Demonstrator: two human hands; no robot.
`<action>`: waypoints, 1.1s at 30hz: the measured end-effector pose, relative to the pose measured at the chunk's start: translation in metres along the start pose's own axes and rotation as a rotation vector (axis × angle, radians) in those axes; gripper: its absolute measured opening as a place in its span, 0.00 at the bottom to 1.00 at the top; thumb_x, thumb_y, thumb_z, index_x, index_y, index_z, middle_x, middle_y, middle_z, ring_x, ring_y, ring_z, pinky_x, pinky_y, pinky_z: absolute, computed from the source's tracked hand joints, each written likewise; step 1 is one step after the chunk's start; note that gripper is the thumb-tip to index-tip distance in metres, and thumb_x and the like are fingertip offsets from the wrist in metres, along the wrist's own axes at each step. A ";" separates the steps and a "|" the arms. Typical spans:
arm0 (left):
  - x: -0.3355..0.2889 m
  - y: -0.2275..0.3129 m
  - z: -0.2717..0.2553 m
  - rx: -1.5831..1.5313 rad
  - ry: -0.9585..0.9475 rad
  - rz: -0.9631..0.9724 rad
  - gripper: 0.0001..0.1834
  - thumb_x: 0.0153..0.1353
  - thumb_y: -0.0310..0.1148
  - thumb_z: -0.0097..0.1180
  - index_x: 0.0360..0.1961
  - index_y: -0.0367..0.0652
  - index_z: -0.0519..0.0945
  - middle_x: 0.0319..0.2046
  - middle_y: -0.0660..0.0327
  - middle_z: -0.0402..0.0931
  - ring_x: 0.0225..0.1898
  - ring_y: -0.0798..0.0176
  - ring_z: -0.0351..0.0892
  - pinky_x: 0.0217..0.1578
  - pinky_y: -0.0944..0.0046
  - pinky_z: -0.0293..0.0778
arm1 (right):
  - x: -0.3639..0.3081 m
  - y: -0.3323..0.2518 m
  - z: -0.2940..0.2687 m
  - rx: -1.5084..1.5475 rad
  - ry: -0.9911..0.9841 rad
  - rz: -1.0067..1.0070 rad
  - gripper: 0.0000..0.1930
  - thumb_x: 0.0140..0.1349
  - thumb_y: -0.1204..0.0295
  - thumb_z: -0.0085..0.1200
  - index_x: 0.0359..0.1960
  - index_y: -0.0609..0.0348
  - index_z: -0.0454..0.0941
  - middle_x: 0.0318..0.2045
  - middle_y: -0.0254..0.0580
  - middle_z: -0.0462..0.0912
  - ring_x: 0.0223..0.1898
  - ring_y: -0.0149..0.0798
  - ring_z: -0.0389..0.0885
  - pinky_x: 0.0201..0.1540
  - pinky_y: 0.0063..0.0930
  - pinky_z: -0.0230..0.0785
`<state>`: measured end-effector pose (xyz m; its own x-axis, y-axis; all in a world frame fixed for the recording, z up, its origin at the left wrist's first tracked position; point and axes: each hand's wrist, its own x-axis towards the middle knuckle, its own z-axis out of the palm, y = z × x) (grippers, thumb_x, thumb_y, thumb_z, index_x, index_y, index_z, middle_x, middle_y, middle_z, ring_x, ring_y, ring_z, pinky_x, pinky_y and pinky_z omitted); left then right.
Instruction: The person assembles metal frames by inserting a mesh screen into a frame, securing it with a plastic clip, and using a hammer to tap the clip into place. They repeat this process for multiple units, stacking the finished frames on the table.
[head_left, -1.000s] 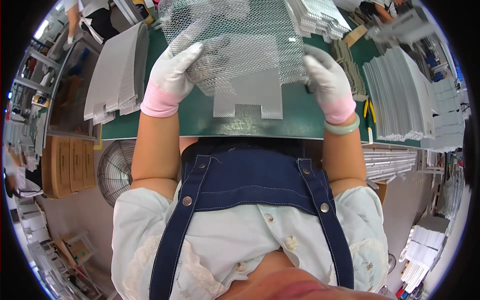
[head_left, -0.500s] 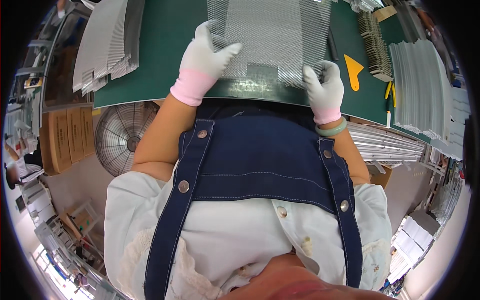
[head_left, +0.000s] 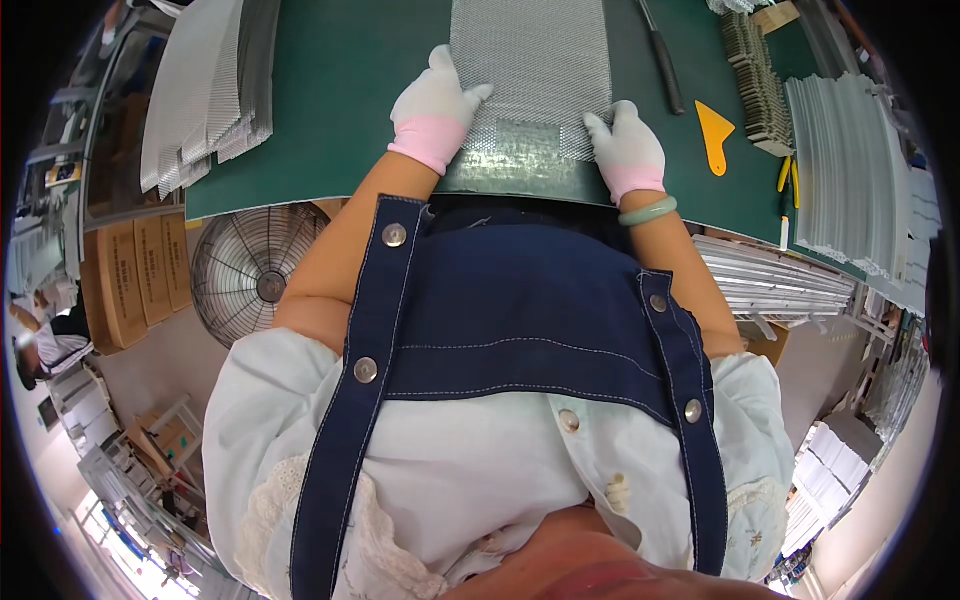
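Observation:
A long silver metal mesh sheet (head_left: 530,60) lies on the green table in front of me, with a notch in its near edge. Bare shiny metal (head_left: 515,175) shows below that notch, down to the table edge. My left hand (head_left: 437,105), in a white glove with a pink cuff, rests at the mesh's left edge; its fingers are stretched forward and the thumb reaches over the mesh. On the opposite edge is my right hand (head_left: 628,148), gloved alike, thumb and fingers apart near the notched corner. Parts of the fingertips are hard to make out.
Mesh sheets are stacked at left (head_left: 205,95). On the right lie a dark-handled tool (head_left: 665,72), a yellow scraper (head_left: 714,138), yellow-handled pliers (head_left: 785,175), a row of brownish pieces (head_left: 757,85) and stacked pale panels (head_left: 845,170). A fan (head_left: 265,265) stands below the table.
The mesh, held higher and looking wider before, has come down onto the table between my hands. Both hands have moved closer together, and the dark-handled tool is now uncovered.

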<state>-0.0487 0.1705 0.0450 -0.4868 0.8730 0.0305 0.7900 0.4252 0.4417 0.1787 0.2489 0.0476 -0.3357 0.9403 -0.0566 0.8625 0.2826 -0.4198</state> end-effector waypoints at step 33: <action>0.019 -0.022 0.020 0.389 0.036 0.494 0.30 0.66 0.45 0.46 0.67 0.46 0.63 0.67 0.55 0.62 0.69 0.49 0.57 0.67 0.42 0.48 | 0.029 0.024 0.011 -0.420 0.087 -0.666 0.29 0.63 0.60 0.51 0.65 0.55 0.64 0.64 0.48 0.67 0.67 0.47 0.62 0.69 0.54 0.48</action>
<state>-0.0682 0.1827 0.0184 -0.0368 0.9828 0.1810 0.9993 0.0357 0.0092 0.1854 0.2805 0.0256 -0.8155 0.5548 0.1647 0.5672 0.8227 0.0371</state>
